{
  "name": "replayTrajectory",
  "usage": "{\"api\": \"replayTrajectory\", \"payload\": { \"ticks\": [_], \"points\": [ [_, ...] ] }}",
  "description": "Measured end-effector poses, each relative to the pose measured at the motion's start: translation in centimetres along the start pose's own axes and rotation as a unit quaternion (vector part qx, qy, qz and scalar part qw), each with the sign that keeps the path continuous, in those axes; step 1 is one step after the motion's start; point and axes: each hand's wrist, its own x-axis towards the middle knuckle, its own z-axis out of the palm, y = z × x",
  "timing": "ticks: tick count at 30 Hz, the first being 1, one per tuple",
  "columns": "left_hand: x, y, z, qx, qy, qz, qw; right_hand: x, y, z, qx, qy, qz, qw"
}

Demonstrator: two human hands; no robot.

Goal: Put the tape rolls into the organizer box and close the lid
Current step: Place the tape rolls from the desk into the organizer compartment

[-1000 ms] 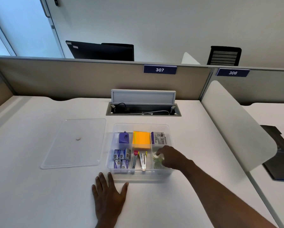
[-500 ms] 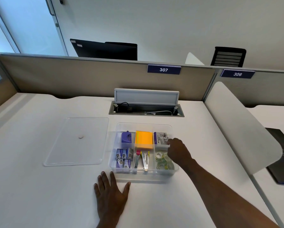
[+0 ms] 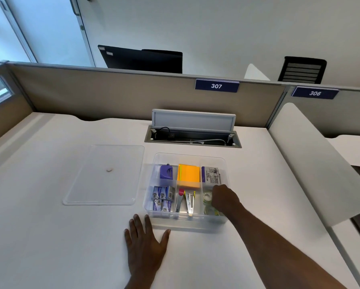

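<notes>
The clear organizer box [image 3: 187,223] stands open on the white desk. Clear tape rolls [image 3: 207,198] lie in its front right compartment. My right hand [image 3: 226,200] reaches into that compartment, fingers curled down onto a roll and covering part of the stack. The clear lid [image 3: 104,174] lies flat on the desk to the left of the box, apart from it. My left hand [image 3: 145,244] rests flat on the desk just in front of the box's left corner, fingers spread and holding nothing.
The other compartments hold a purple sharpener [image 3: 166,172], orange sticky notes [image 3: 189,176], a printed packet [image 3: 212,175], staple boxes [image 3: 162,198] and staplers [image 3: 185,202]. An open cable hatch [image 3: 192,138] sits behind the box. A white divider panel [image 3: 312,163] borders the right.
My right hand lifted back off the rolls toward the rear of the compartment, then came down onto them again. My left hand and the lid have stayed in place.
</notes>
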Motion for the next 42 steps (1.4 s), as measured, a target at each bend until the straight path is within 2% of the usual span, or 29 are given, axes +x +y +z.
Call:
{"api": "replayTrajectory", "payload": {
  "ticks": [13, 19, 27, 33, 42],
  "points": [
    [0.1, 0.0, 0.0, -0.011, -0.001, 0.003, 1.0, 0.4, -0.5, 1.2, -0.054, 0.016, -0.013, 0.998],
    [0.1, 0.0, -0.1, -0.004, 0.001, 0.004, 1.0, 0.6, -1.4, 1.4, 0.033, 0.059, -0.007, 0.998],
    [0.2, -0.1, 0.1, -0.002, -0.004, 0.005, 1.0, 0.5, -0.9, 2.0, 0.137, 0.036, -0.024, 0.99],
    [0.2, -0.2, 0.2, 0.0, 0.001, 0.006, 1.0, 0.0, -0.1, 2.5, 0.146, 0.014, -0.026, 0.989],
    [0.2, -0.1, 0.0, 0.0, 0.004, 0.007, 1.0, 0.1, -0.3, 1.9, 0.12, 0.059, -0.042, 0.99]
  ]
}}
